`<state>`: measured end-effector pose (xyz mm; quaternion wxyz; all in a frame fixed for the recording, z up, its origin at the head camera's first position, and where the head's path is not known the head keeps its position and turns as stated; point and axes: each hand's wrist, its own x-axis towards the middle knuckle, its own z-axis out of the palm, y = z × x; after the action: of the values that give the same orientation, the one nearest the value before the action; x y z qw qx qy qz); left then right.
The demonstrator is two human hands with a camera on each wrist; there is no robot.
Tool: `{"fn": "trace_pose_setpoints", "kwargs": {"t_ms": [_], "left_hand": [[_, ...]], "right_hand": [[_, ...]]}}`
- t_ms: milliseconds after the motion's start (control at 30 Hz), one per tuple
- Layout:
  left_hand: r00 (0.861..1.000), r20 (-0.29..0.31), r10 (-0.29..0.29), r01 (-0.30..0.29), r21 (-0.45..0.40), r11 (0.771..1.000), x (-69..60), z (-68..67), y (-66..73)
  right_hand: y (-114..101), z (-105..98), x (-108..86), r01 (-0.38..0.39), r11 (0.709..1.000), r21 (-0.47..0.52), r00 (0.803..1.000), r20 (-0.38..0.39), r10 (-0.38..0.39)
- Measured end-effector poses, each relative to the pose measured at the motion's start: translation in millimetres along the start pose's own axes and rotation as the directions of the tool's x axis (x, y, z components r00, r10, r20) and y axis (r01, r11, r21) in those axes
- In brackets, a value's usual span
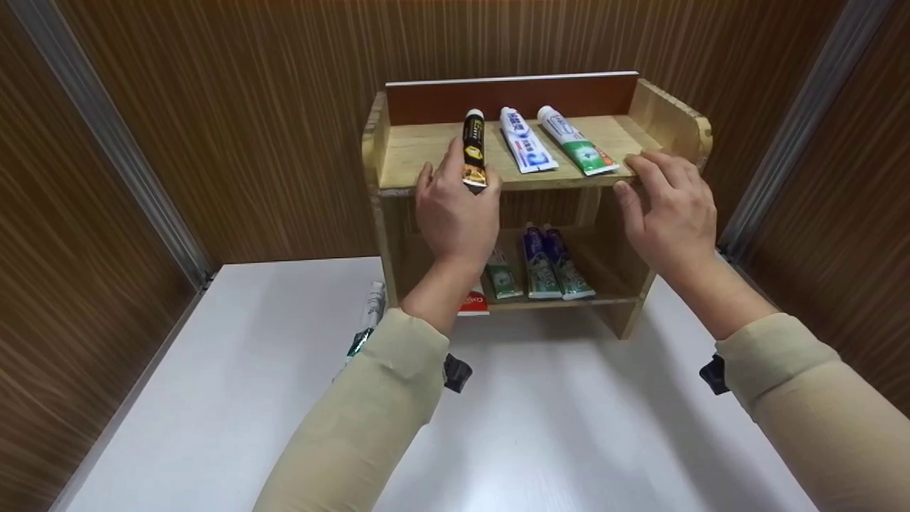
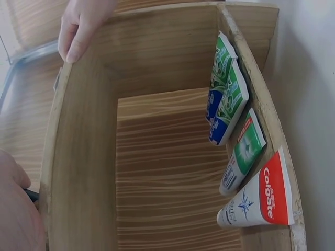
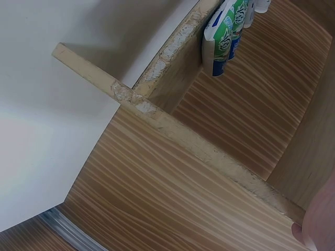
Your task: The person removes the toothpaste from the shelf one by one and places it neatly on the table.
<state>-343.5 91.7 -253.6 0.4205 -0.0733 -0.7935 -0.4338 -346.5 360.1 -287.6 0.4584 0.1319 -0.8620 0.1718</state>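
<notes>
My left hand (image 1: 458, 213) pinches the lower end of a black-and-gold toothpaste tube (image 1: 474, 146) on the top board of a wooden shelf (image 1: 434, 153). To its right lie a white-and-blue toothpaste tube (image 1: 526, 140) and a white-and-green toothpaste tube (image 1: 577, 141), caps toward the back. At the right front corner, my right hand (image 1: 675, 206) holds the shelf's edge, fingers over the top and thumb at the front. In the left wrist view, the black tube is hidden behind the board, and only part of my left hand (image 2: 18, 209) shows.
On the lower board lie a red-and-white Colgate tube (image 2: 261, 198), a green-and-white tube (image 2: 243, 151) and two blue-and-green tubes (image 1: 551, 263). More tubes (image 1: 370, 313) are on the white table (image 1: 284, 320) left of the shelf, partly behind my sleeve. Wood-grain walls (image 1: 234, 142) enclose the table.
</notes>
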Motion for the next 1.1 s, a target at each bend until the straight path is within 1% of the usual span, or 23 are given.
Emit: {"fn": "trace_pose_setpoints", "kwargs": {"t_ms": [167, 267, 367, 533, 633, 800, 1000, 1100], "left_hand": [[1.000, -0.012, -0.014, 0.014, -0.021, 1.000, 1.7, -5.9, -1.5], [1.000, 0.003, -0.030, 0.030, -0.042, 0.999, 2.9, -10.4, -1.0], [0.999, 0.021, -0.041, 0.042, -0.063, 0.997, 3.1, -15.0, 0.1], [0.999, 0.029, -0.035, 0.038, -0.085, 0.996, 2.9, -22.2, 2.1], [1.000, 0.024, -0.017, 0.019, -0.108, 0.994, 3.1, -26.7, 2.4], [1.000, 0.001, 0.029, -0.029, -0.140, 0.990, 1.3, -36.0, 1.5], [0.997, -0.009, 0.082, -0.082, -0.145, 0.986, -1.2, -52.4, -0.7], [0.994, -0.018, 0.110, -0.111, -0.161, 0.981, -2.0, -61.3, -2.5]], "right_hand": [[1.0, 0.4, -0.4, -0.002, 1.000, -0.008, 1.000, 0.006, 0.002], [1.2, 0.2, -0.4, -0.005, 1.000, -0.011, 1.000, 0.010, 0.005], [1.2, 0.3, -0.7, 0.001, 1.000, -0.012, 1.000, -0.001, -0.001], [2.0, 1.4, -1.3, 0.013, 1.000, -0.011, 1.000, -0.028, -0.013], [1.8, 1.8, -1.7, 0.011, 1.000, -0.010, 1.000, -0.029, -0.011], [1.3, 2.1, -2.6, 0.003, 1.000, -0.007, 1.000, -0.021, -0.003], [1.0, 1.4, -2.3, 0.004, 1.000, -0.007, 1.000, -0.019, -0.004], [0.4, 0.9, -1.5, 0.001, 1.000, -0.008, 1.000, -0.014, -0.001]]}}
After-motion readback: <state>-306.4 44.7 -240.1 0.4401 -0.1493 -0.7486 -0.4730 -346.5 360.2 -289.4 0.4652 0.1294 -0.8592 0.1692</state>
